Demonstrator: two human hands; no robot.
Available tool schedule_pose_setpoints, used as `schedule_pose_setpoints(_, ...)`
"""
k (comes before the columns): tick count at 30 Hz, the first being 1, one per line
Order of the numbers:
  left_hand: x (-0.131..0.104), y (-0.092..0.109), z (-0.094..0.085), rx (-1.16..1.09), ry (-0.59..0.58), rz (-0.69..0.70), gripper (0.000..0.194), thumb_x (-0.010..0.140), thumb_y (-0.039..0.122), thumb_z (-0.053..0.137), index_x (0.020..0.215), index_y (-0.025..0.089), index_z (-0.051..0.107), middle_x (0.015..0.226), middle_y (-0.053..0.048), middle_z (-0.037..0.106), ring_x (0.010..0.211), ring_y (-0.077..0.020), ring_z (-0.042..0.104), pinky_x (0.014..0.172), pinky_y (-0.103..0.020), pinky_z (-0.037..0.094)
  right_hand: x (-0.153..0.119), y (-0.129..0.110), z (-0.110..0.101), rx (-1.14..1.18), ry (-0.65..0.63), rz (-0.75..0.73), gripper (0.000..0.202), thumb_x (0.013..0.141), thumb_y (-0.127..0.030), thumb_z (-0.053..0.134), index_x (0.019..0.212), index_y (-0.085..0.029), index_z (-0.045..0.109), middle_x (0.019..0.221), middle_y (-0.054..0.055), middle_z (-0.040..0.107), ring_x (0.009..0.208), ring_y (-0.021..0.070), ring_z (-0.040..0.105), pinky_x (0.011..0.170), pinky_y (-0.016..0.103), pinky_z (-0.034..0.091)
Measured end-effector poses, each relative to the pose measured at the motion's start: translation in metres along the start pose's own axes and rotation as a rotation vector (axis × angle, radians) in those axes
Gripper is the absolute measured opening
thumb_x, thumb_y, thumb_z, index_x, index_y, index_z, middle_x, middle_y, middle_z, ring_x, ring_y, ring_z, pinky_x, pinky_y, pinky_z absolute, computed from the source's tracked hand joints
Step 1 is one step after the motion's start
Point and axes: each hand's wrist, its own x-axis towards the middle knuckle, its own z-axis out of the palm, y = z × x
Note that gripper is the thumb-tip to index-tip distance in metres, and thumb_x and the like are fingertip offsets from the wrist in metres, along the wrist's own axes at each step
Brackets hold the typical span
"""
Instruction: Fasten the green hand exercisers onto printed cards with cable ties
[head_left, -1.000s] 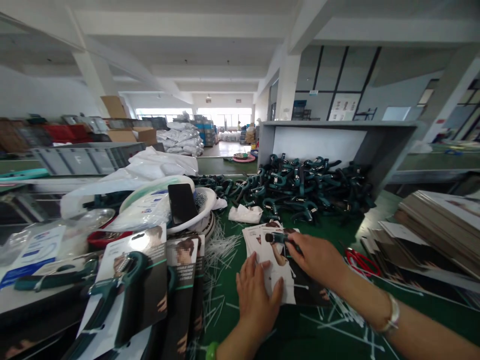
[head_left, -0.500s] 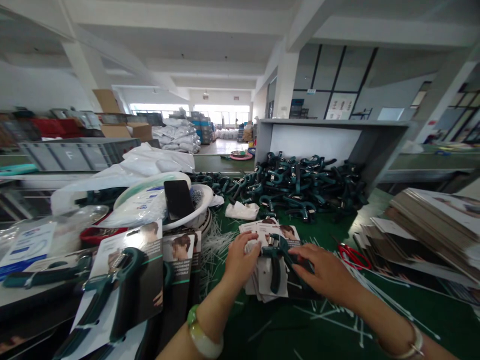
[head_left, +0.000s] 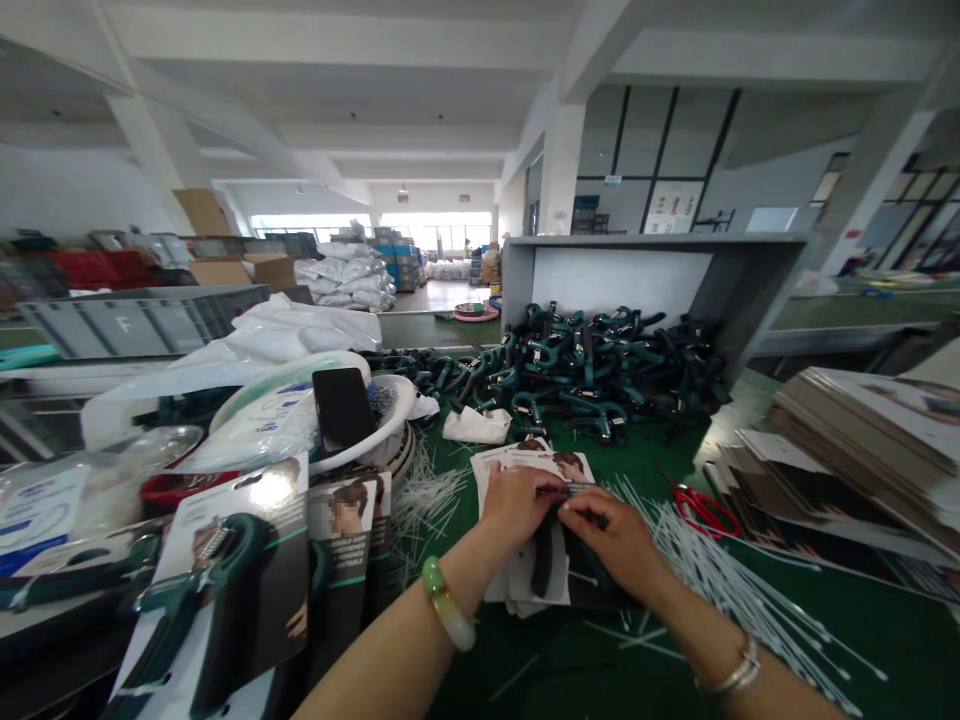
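My left hand (head_left: 520, 505) lies over the top of a dark green and black hand grip strengthener (head_left: 541, 568), its fingers curled round the spring end. From the other side my right hand (head_left: 619, 540) pinches at the same strengthener, fingertips close to those of my left hand. Beneath it lies a stack of printed backing cards (head_left: 487, 462). The hands hide most of the strengthener; one handle shows below them. Whether a thin tie is between my fingers cannot be made out.
Loose white cable ties (head_left: 720, 570) spread to the right, near red-handled scissors (head_left: 705, 510). More strengtheners (head_left: 592, 365) are heaped at the back. Stacked cards (head_left: 862, 440) stand at right. Carded strengtheners (head_left: 232, 590), a phone (head_left: 343, 410) and a white basin (head_left: 401, 410) are at left.
My left hand has moved right over the strengthener's top, and my right hand has drawn in, fingers now closed beside it. More cable ties show at right. The view has shifted slightly.
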Motion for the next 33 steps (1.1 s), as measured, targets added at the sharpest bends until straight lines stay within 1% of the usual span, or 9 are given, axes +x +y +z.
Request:
schedule_pose_setpoints(5, -0.01, -0.003, 0.006, -0.089, 0.083, -0.064, 0.018, 0.076, 0.017, 0.055, 0.082, 0.027, 0.069, 0.086, 0.003, 0.072, 0.087, -0.0175, 0.063, 0.106, -0.048, 0.019, 0.001, 0.001, 0.012, 0.141, 0.034, 0.158, 0.027, 0.077, -0.043, 0.055, 0.072, -0.019, 0.065, 0.071, 0.003, 0.062, 0.067, 0.0181, 0.057, 0.062, 0.029, 0.045)
schedule_pose_setpoints(9, -0.012, -0.002, 0.008, -0.055, 0.115, -0.039, 0.02, 0.075, 0.014, 0.055, 0.077, 0.028, 0.069, 0.087, 0.004, 0.072, 0.091, -0.0183, 0.062, 0.105, -0.05, 0.017, -0.001, -0.003, 0.012, 0.161, 0.06, 0.169, 0.026, 0.077, -0.043, 0.055, 0.07, -0.019, 0.065, 0.068, 0.002, 0.062, 0.063, 0.0172, 0.056, 0.059, 0.028, 0.044)
schedule_pose_setpoints(13, -0.014, -0.002, 0.009, -0.044, 0.138, -0.033, 0.019, 0.075, 0.015, 0.055, 0.078, 0.028, 0.069, 0.086, 0.004, 0.072, 0.09, -0.0174, 0.062, 0.104, -0.048, 0.017, -0.001, -0.005, 0.012, 0.173, 0.058, 0.183, 0.027, 0.076, -0.043, 0.056, 0.068, -0.019, 0.064, 0.063, 0.001, 0.06, 0.059, 0.0162, 0.054, 0.057, 0.028, 0.043)
schedule_pose_setpoints(18, -0.016, -0.003, 0.009, -0.016, 0.129, -0.026, 0.019, 0.075, 0.015, 0.055, 0.078, 0.028, 0.069, 0.086, 0.003, 0.072, 0.091, -0.018, 0.061, 0.105, -0.048, 0.016, 0.0, -0.005, 0.012, 0.19, 0.059, 0.19, 0.027, 0.075, -0.044, 0.056, 0.068, -0.019, 0.063, 0.063, 0.001, 0.06, 0.059, 0.0159, 0.054, 0.056, 0.027, 0.043)
schedule_pose_setpoints(25, -0.016, -0.003, 0.012, -0.038, 0.142, -0.016, 0.019, 0.075, 0.015, 0.056, 0.078, 0.028, 0.069, 0.087, 0.004, 0.072, 0.093, -0.0187, 0.06, 0.106, -0.05, 0.016, 0.005, -0.011, 0.008, 0.229, 0.013, 0.273, 0.025, 0.073, -0.041, 0.056, 0.062, -0.019, 0.06, 0.058, -0.002, 0.057, 0.057, 0.0145, 0.052, 0.056, 0.026, 0.041)
schedule_pose_setpoints(27, -0.017, -0.005, 0.009, -0.092, 0.126, -0.004, 0.017, 0.075, 0.016, 0.057, 0.081, 0.027, 0.069, 0.087, 0.003, 0.072, 0.092, -0.0188, 0.061, 0.105, -0.049, 0.02, 0.009, -0.009, 0.006, 0.259, 0.002, 0.312, 0.022, 0.071, -0.037, 0.057, 0.06, -0.019, 0.059, 0.057, -0.002, 0.056, 0.056, 0.0137, 0.052, 0.055, 0.025, 0.041)
schedule_pose_setpoints(28, -0.018, -0.006, 0.007, -0.146, 0.107, 0.013, 0.019, 0.074, 0.016, 0.057, 0.085, 0.026, 0.069, 0.088, 0.002, 0.072, 0.091, -0.0184, 0.062, 0.104, -0.046, 0.026, 0.011, -0.008, 0.006, 0.271, -0.013, 0.332, 0.02, 0.07, -0.035, 0.058, 0.059, -0.019, 0.058, 0.056, -0.002, 0.056, 0.055, 0.0133, 0.051, 0.054, 0.025, 0.04)
schedule_pose_setpoints(31, -0.02, -0.01, 0.0, -0.34, 0.02, 0.087, 0.025, 0.075, 0.016, 0.055, 0.096, 0.023, 0.067, 0.094, 0.0, 0.071, 0.089, -0.0158, 0.063, 0.091, -0.032, 0.043, 0.017, -0.005, 0.005, 0.268, -0.072, 0.359, 0.016, 0.066, -0.03, 0.058, 0.056, -0.019, 0.057, 0.051, -0.004, 0.053, 0.05, 0.012, 0.048, 0.05, 0.024, 0.038)
schedule_pose_setpoints(33, -0.02, -0.012, -0.002, -0.374, 0.003, 0.112, 0.019, 0.077, 0.021, 0.055, 0.092, 0.021, 0.067, 0.092, -0.001, 0.071, 0.086, -0.0148, 0.064, 0.082, -0.027, 0.046, 0.018, -0.004, 0.006, 0.246, -0.084, 0.349, 0.016, 0.065, -0.028, 0.059, 0.053, -0.019, 0.055, 0.05, -0.004, 0.05, 0.049, 0.0116, 0.046, 0.049, 0.023, 0.036)
